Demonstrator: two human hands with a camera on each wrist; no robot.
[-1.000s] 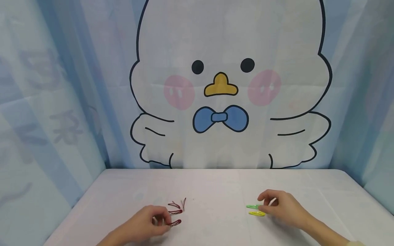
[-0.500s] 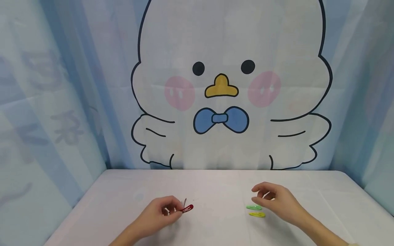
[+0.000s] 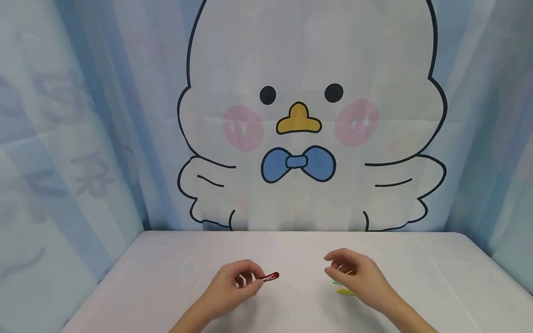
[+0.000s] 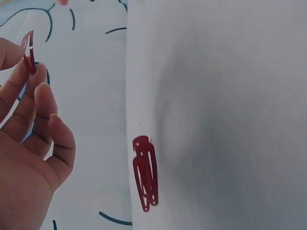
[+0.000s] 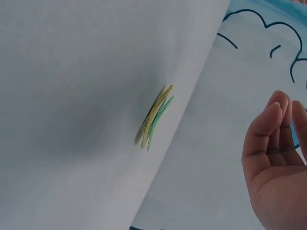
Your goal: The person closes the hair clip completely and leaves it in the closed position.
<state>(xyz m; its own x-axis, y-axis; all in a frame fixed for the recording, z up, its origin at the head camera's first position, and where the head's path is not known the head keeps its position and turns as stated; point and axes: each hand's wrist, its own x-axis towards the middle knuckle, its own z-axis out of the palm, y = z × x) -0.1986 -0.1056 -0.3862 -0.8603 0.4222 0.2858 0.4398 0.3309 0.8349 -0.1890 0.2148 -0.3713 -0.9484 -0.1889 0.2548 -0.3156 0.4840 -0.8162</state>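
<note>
A red snap hair clip [image 3: 271, 276] is pinched between the thumb and fingers of my left hand [image 3: 237, 284], its rounded end pointing right. Beneath that hand, more red hair clips [image 4: 146, 172] lie overlapping on the table in the left wrist view; the hand hides them from the head camera. My right hand [image 3: 362, 280] hovers above the table, fingers loosely bent and holding nothing. Under it lie a green hair clip [image 3: 335, 282] and a yellow hair clip [image 3: 345, 292], partly covered by the hand. Both rest close together in the right wrist view.
The white-covered table [image 3: 291, 249] reaches back to a curtain [image 3: 300, 203] printed with a cartoon bird. More pale blue curtain hangs along the left and right sides.
My left hand has lifted a red hair clip and carried it right and away from me. The right hand has risen off the green and yellow clips and shifted left.
</note>
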